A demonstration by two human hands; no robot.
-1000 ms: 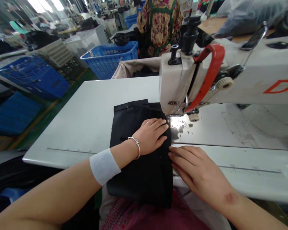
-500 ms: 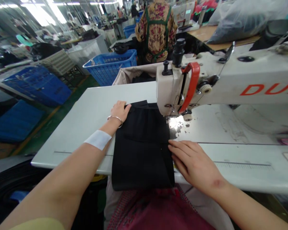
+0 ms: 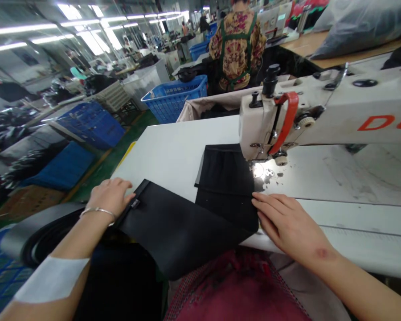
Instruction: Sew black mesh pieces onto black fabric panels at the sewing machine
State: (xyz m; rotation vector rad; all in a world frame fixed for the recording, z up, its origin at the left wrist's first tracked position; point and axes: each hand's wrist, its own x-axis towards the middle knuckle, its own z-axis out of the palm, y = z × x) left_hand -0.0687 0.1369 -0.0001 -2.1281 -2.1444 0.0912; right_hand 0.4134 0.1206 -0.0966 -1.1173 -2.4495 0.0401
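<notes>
Since the earlier frame, our left hand (image 3: 108,198) has moved toward us and farther left of the machine (image 3: 267,120), drawing the cloth's loose end out sideways. We pinch that end between thumb and fingers, beside one small tag (image 3: 135,203). Our right hand (image 3: 284,218) has stayed on our side of the machine's needle, fingers pressed together, tips on the cloth's edge; we cannot tell whether its thumb grips below.

We have one black cloth (image 3: 180,223), doubled back near us; its far part lies flat on the table (image 3: 170,142), just left of the machine's needle.

Beyond the machine, at the table's far edge, one beige bin (image 3: 194,109) holds black material (image 3: 220,113). Left of it we see one blue basket (image 3: 173,102), its contents unclear. Behind the machine, one clear bag (image 3: 370,40) holds something grey.

We wear one bracelet (image 3: 96,210) and one white band (image 3: 53,278), both on the left arm. One co-worker (image 3: 237,49) in a floral top is beyond the machine.
</notes>
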